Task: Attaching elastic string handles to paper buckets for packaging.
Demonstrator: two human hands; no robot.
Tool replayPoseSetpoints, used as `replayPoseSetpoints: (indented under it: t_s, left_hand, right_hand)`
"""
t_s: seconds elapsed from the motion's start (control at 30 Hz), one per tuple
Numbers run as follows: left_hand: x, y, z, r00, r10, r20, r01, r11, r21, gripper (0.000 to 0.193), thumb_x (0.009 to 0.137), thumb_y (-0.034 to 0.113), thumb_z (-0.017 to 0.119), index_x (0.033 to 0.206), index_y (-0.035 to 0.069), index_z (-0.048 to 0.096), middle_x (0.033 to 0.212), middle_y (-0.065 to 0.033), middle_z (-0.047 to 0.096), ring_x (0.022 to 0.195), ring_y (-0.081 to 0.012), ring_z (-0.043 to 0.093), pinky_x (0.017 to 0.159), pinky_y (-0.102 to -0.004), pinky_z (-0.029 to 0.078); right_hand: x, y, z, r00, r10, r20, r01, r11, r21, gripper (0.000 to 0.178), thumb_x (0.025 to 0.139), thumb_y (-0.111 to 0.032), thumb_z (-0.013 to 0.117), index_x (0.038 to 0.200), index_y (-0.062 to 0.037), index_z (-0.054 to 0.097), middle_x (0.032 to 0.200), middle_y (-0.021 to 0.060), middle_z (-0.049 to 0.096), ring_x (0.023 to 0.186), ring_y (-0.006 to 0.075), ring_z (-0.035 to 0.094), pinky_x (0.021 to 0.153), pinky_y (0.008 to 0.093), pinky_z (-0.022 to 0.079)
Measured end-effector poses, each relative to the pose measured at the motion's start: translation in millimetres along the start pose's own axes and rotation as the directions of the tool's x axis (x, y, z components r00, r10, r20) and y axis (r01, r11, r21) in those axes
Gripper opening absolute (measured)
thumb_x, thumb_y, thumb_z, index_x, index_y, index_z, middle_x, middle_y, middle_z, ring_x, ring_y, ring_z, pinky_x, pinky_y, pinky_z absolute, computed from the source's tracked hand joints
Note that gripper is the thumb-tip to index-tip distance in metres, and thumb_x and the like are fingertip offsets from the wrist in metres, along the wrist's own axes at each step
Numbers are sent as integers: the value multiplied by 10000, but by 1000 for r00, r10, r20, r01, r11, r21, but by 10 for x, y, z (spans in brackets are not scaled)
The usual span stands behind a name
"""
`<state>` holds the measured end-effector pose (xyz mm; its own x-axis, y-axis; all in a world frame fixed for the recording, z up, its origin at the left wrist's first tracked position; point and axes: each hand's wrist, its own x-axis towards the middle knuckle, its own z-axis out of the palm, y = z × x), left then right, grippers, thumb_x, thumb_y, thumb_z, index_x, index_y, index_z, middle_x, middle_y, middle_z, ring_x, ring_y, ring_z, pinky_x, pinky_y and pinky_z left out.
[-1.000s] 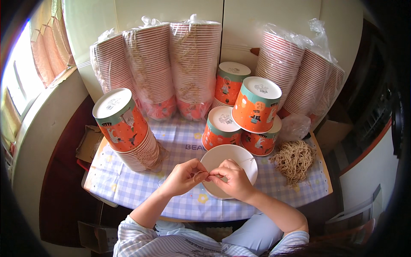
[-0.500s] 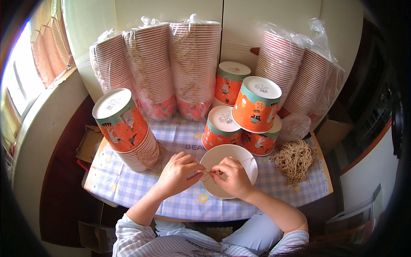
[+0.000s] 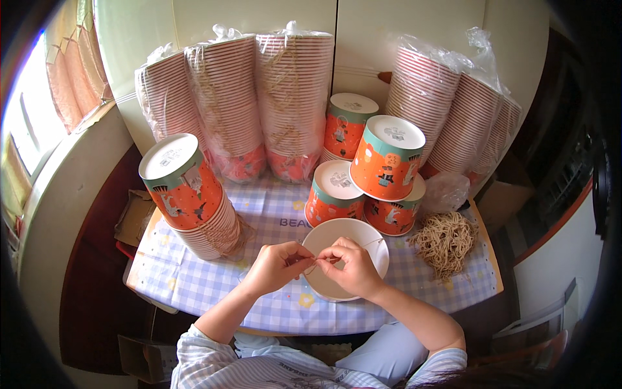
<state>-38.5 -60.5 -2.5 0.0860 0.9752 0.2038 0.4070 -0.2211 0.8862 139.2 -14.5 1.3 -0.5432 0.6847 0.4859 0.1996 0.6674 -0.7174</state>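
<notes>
My left hand and my right hand meet in the middle, each with fingertips pinched on a thin tan string. The string runs between the two pinches over the near left part of an upright paper bucket with a white inside. One strand of it shows beyond my right hand, across the bucket's right rim. What the string does inside my fingers is hidden. To the right lies a loose tangled heap of the same kind of string.
Upside-down orange and green paper buckets are piled behind the bowl-like opening. A nested stack with string on its side stands left. Tall plastic-wrapped stacks line the back. A checked cloth covers the table.
My left hand has turned and its fingertips have drawn closer to my right fingertips. The small loop of string seen between them before no longer shows. The buckets have stayed put.
</notes>
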Motion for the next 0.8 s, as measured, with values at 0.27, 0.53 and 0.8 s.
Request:
replayPoseSetpoints:
  t_s: [0.27, 0.53, 0.8]
  left_hand:
    - [34, -61, 0, 962, -126, 241, 222, 877, -425, 145, 852, 112, 555, 872, -30, 569, 770, -47, 614, 573, -67, 547, 487, -202, 454]
    - [38, -53, -17, 944, -136, 299, 288, 784, -550, 124, 848, 107, 559, 831, -14, 535, 789, -79, 631, 544, -53, 520, 447, -184, 409]
    - [31, -113, 13, 960, -119, 253, 251, 764, -595, 106, 823, 86, 591, 810, -1, 531, 765, -80, 635, 511, -42, 486, 426, -178, 373]
  right_hand:
    - [13, -31, -36, 994, 82, 77, -87, 993, 75, 86, 757, -91, 626, 786, -10, 628, 754, 82, 547, 697, 174, 581, 647, 267, 512]
    - [16, -9, -39, 993, 91, 71, -96, 993, 71, 93, 763, -85, 620, 789, 4, 627, 754, 93, 545, 685, 181, 592, 641, 263, 523]
    - [-13, 4, -96, 993, -101, 53, 110, 966, -232, 134, 669, -89, 687, 777, -106, 610, 734, -4, 537, 694, 146, 548, 719, 307, 402]
